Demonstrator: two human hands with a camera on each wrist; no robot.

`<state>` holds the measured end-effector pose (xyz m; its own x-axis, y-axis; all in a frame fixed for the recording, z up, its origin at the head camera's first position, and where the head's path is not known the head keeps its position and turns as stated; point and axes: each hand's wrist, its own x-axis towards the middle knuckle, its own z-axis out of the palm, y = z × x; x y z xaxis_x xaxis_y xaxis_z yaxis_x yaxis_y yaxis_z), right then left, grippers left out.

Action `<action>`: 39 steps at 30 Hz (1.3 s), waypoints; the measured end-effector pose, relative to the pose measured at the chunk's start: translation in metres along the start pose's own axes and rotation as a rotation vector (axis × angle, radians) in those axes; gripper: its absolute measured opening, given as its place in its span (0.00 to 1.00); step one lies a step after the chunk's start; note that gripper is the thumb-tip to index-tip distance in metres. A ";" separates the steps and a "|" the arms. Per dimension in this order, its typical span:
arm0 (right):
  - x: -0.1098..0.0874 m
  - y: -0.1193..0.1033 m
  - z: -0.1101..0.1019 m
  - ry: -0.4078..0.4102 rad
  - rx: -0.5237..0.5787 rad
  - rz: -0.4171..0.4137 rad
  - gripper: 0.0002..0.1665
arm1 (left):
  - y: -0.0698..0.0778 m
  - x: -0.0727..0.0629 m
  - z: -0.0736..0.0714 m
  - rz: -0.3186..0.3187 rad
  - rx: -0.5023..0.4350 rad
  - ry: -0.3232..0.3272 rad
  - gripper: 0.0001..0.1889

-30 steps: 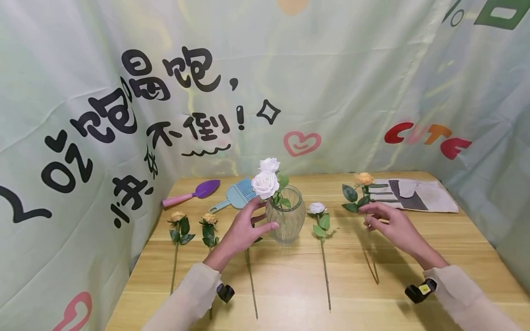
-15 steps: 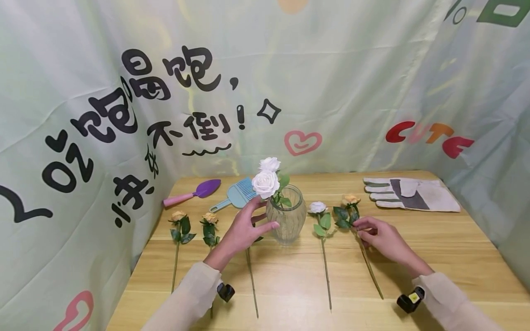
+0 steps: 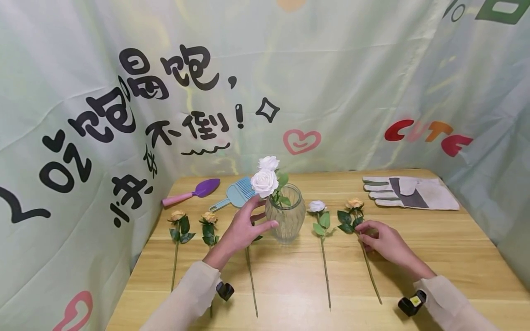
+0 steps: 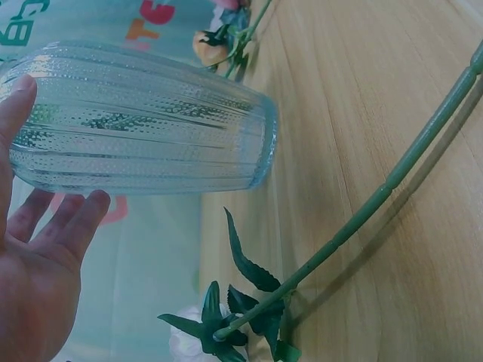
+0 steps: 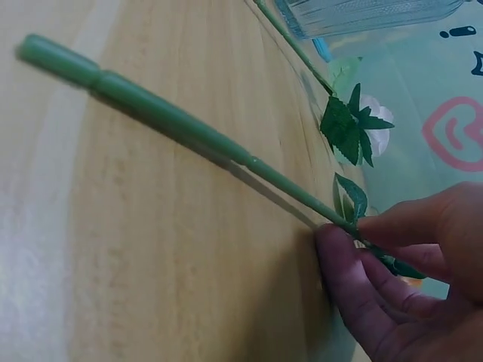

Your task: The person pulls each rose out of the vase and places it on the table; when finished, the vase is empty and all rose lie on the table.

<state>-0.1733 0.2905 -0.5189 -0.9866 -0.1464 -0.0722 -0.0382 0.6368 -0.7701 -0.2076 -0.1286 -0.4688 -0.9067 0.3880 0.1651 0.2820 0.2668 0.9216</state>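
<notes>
My left hand (image 3: 244, 225) holds the left side of a clear ribbed glass vase (image 3: 286, 225), thumb across its front. In the left wrist view the vase (image 4: 143, 121) appears sideways, with the thumb and fingertips at its upper part. White roses (image 3: 265, 182) with green leaves stand in the vase and lean left. My right hand (image 3: 383, 239) pinches the stem of an orange rose (image 3: 354, 203) lying on the table; the right wrist view shows thumb and fingers on its green stem (image 5: 189, 128). Left of it lies a white rose (image 3: 317, 207).
Two orange roses (image 3: 177, 216) (image 3: 209, 217) lie at the left, and another stem (image 3: 251, 285) lies near the left hand. Behind them are a purple trowel (image 3: 207, 187) and a blue dustpan-like tool (image 3: 239, 193). A work glove (image 3: 430, 193) lies at the back right of the wooden table (image 3: 290, 285).
My right hand has moved left and lowered the orange rose from above the glove onto the table, beside the white rose, then shifted it slightly right. The left hand and vase stay put.
</notes>
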 end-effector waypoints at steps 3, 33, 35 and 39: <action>-0.001 -0.002 -0.001 -0.010 -0.006 0.009 0.15 | 0.000 0.000 0.000 -0.002 -0.001 -0.001 0.48; 0.019 -0.067 -0.049 0.198 -0.062 -0.201 0.23 | 0.004 0.000 0.001 -0.006 0.003 0.005 0.47; 0.026 -0.085 -0.049 0.194 -0.038 -0.226 0.24 | 0.004 0.000 0.000 -0.007 0.006 0.008 0.47; 0.038 -0.120 -0.044 0.165 -0.003 -0.263 0.24 | 0.004 0.000 0.000 -0.007 0.010 0.006 0.47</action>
<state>-0.2127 0.2416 -0.4011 -0.9552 -0.1822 0.2332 -0.2959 0.5953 -0.7470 -0.2065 -0.1273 -0.4651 -0.9104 0.3811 0.1611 0.2791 0.2782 0.9191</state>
